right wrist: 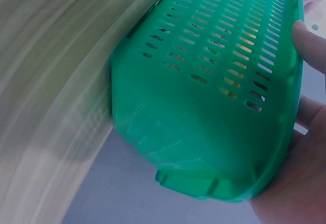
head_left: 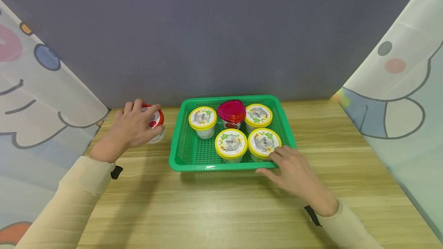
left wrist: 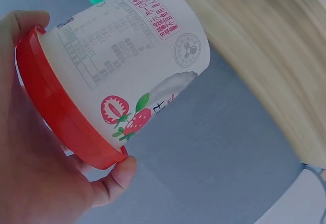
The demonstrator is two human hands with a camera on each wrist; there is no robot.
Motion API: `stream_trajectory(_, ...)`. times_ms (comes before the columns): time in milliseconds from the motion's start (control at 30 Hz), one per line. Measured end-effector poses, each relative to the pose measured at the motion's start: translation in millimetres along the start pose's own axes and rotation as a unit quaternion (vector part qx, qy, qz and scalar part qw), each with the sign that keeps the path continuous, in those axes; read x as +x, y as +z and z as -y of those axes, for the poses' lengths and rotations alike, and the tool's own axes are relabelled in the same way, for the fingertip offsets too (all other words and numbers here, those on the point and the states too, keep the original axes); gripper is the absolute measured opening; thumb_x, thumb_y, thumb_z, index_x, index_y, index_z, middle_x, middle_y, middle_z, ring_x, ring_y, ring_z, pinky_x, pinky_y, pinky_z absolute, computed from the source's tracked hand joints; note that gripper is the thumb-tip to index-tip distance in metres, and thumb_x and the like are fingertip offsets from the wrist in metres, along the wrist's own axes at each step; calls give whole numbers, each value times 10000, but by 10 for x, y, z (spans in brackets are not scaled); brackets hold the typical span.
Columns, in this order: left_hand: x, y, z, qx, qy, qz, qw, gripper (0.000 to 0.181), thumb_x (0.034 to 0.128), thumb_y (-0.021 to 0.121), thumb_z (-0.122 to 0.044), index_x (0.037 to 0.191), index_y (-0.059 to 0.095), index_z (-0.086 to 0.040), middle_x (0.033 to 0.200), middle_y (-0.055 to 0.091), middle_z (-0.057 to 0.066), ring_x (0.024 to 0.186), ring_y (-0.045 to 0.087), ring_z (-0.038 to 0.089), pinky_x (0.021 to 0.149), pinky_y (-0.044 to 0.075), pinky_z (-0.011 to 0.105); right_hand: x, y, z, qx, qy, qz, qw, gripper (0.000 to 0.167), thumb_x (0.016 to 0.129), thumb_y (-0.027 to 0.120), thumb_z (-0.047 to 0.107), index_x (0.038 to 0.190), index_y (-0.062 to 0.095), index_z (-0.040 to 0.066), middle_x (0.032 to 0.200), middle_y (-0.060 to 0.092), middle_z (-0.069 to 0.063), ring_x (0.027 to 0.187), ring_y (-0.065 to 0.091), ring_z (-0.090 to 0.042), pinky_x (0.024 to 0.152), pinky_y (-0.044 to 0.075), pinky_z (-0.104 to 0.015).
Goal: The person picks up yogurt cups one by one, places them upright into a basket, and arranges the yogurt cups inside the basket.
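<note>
My left hand (head_left: 135, 124) grips a white tub (left wrist: 127, 56) by its red lid (left wrist: 66, 107), left of the green plastic basket (head_left: 204, 167). Strawberries are printed on the tub's side in the left wrist view. At the basket's front right corner, my right hand (head_left: 295, 170) holds the rim, fingers over the top and thumb outside. Inside the basket are several tubs with yellow-edged lids, one of them a front tub (head_left: 231, 143), and a clear cup with a pink-red lid (head_left: 232, 110) at the back.
The basket stands on a wooden table (head_left: 221, 210) close to a grey upright panel (head_left: 221, 37). Curtains with cartoon prints hang along the left side (head_left: 34, 87) and the right side (head_left: 405, 80).
</note>
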State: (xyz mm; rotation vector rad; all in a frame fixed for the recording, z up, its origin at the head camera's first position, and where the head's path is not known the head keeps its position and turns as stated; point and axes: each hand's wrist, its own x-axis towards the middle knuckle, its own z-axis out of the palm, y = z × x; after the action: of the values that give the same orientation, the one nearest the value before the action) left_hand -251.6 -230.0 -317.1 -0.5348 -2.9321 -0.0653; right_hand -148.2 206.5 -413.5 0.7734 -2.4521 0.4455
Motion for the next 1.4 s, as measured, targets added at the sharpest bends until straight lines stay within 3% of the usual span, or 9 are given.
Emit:
stream_trajectory(400, 80, -183, -208, -23, 193, -99, 9998, 497, 923, 544, -383, 1381, 539, -190, 1264, 436, 252, 1104, 412, 481, 754, 390, 597, 2, 6, -1, -36, 40, 60, 10000, 402, 761, 838, 481, 810, 687, 112, 804, 604, 35, 757, 568, -175, 668, 480, -357)
stream_trajectory(667, 120, -247, -327, 35, 288, -132, 9995, 500, 936, 544, -417, 1382, 541, -192, 1258, 442, 241, 1120, 418, 464, 762, 399, 589, 3, -1, 4, -41, 88, 93, 9999, 480, 864, 719, 601, 818, 694, 124, 811, 609, 42, 764, 570, -167, 661, 484, -351)
stream_trajectory(933, 166, -327, -469, -74, 388, -144, 9991, 476, 917, 568, -399, 1357, 563, -215, 1241, 455, 200, 1121, 406, 414, 781, 397, 566, 3, -4, 11, -77, 130, 146, 9998, 448, 842, 755, 569, 823, 696, 125, 819, 614, 38, 764, 567, -167, 659, 483, -352)
stream_trajectory(1400, 227, -290, -710, -157, 652, -73, 9977, 480, 922, 558, -454, 1351, 557, -239, 1254, 461, 153, 1099, 420, 369, 779, 401, 533, 7, -9, 9, -79, 107, 116, 9998, 504, 889, 679, 622, 817, 695, 123, 809, 614, 37, 750, 560, -165, 647, 477, -348)
